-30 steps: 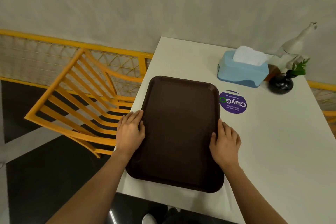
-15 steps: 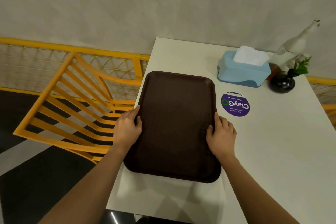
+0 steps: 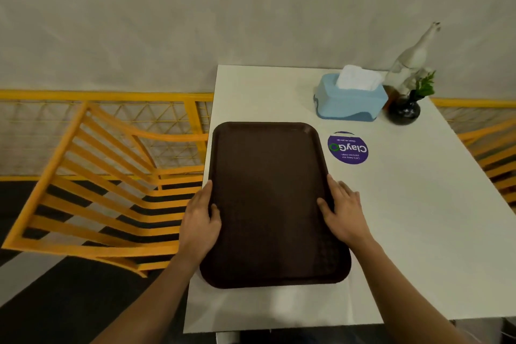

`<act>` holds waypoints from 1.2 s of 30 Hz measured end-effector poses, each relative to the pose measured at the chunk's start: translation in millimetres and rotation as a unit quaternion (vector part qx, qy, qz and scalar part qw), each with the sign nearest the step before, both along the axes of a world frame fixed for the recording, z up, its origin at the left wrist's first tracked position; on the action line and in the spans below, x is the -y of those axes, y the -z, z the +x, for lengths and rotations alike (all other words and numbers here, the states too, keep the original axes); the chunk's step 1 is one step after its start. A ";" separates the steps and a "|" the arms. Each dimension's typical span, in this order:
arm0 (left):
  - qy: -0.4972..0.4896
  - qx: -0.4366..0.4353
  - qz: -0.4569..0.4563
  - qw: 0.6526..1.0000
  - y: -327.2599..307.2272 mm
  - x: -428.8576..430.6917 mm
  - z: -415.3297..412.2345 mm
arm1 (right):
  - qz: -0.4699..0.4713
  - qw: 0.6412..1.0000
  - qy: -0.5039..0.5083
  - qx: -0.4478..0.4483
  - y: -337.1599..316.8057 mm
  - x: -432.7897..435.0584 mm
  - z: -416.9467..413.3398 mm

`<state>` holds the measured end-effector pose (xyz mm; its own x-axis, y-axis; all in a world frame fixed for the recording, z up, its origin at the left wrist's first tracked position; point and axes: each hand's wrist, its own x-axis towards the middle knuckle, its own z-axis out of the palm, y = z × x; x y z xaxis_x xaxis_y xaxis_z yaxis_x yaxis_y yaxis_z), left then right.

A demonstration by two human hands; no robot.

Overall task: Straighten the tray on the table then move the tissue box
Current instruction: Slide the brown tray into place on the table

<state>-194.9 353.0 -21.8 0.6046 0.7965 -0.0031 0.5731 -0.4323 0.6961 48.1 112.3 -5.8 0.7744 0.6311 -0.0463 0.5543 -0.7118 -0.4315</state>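
A dark brown rectangular tray (image 3: 268,198) lies lengthwise on the white table (image 3: 418,218), along the table's left edge. My left hand (image 3: 201,220) grips the tray's left rim, thumb over the top. My right hand (image 3: 342,211) holds the right rim the same way. A light blue tissue box (image 3: 349,103) with white tissue sticking out stands at the far right of the table, beyond the tray and apart from both hands.
A round purple sticker (image 3: 347,148) lies flat between tray and tissue box. A black vase with a green sprig (image 3: 405,112) and a white figurine (image 3: 413,61) stand right of the box. Yellow slatted chairs (image 3: 106,190) flank the table; a wall is behind.
Both hands have turned the tray clockwise and shifted it away from the near edge; its sides now run about parallel to the table's left edge. The view has moved too.
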 end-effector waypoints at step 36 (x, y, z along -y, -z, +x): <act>0.020 0.001 0.011 1.000 -11.9 2.5 3.5 | -0.017 1.000 0.012 0.005 0.5 2.2 1.5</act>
